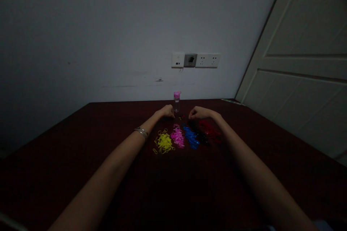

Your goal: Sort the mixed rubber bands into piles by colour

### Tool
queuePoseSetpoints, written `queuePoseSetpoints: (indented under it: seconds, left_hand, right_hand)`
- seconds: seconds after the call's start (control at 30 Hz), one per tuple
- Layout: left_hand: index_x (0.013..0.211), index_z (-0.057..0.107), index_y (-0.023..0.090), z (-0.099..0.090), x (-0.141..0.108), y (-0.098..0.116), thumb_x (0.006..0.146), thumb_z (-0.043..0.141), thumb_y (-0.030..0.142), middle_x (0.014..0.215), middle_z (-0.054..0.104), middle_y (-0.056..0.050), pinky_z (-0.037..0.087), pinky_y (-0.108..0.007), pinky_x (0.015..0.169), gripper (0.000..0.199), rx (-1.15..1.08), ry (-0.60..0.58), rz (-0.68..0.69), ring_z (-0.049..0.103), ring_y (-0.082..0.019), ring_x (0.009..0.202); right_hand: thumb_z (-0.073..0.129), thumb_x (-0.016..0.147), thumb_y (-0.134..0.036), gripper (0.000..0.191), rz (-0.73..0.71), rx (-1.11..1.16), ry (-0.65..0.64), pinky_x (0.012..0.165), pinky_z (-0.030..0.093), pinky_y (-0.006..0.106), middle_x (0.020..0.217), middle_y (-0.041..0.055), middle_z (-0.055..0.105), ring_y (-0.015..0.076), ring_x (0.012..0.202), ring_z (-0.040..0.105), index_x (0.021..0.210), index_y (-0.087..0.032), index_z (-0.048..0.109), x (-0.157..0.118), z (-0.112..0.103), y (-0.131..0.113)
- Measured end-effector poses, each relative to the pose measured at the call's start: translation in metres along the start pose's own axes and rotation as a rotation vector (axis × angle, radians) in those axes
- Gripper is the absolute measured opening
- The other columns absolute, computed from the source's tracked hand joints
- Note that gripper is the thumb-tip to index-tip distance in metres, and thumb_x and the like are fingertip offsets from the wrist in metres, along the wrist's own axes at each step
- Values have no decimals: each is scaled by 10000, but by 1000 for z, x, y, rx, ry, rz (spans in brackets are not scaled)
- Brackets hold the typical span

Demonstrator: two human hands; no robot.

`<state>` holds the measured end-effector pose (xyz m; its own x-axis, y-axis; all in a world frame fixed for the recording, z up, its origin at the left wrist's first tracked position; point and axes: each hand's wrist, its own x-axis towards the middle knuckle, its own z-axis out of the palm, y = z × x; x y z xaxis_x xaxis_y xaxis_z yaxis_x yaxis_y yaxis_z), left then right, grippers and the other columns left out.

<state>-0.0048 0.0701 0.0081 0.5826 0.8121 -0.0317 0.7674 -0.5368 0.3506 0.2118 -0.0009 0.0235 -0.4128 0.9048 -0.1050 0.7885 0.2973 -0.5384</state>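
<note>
Piles of small loops lie side by side on the dark red table: yellow, pink, blue, black and red. My left hand is closed at the table, left of a few small coloured pieces. On their right side, my right hand is closed too, just above the black and red piles. What either hand holds, if anything, is too small to make out. Behind my left hand stands a clear bottle with a pink cap.
A pale wall rises behind the table, with white sockets and a grey switch plate above the bottle. At the right is a white panelled door. A flat strip lies at the table's back right edge.
</note>
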Motion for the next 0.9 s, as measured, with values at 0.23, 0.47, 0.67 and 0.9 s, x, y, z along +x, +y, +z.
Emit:
queuePoseSetpoints:
  seconds: [0.23,0.47,0.67,0.9]
  left_hand:
    - [649,637,111,4,-3,12,589,605,94,680,621,-66,419,-218,642,70,140,60,51,583,-180,720]
    - [686,627,117,9,-3,15,623,537,76,745,635,-87,420,-204,645,117,232,95,53,589,-176,764]
    - [572,593,136,11,-1,10,552,588,85,622,598,-24,404,-191,589,55,152,93,65,561,-137,646]
    - [530,609,113,4,-3,6,535,589,104,542,559,0,380,-191,540,22,-123,107,25,525,-112,570]
  right_hand:
    - [516,628,-203,236,2,-28,11,507,403,218,688,51,655,119,569,543,770,-130,689,-2,-2,-2]
    - [504,632,-180,245,-31,-69,71,520,393,200,698,49,652,108,576,534,782,-109,685,-5,-7,-9]
    - [501,643,-202,251,-36,-78,102,541,399,200,699,30,654,117,605,549,794,-122,685,-7,-10,-9]
    - [499,650,-207,255,-16,-30,119,528,402,196,697,40,652,112,581,543,802,-110,680,-9,-15,-4]
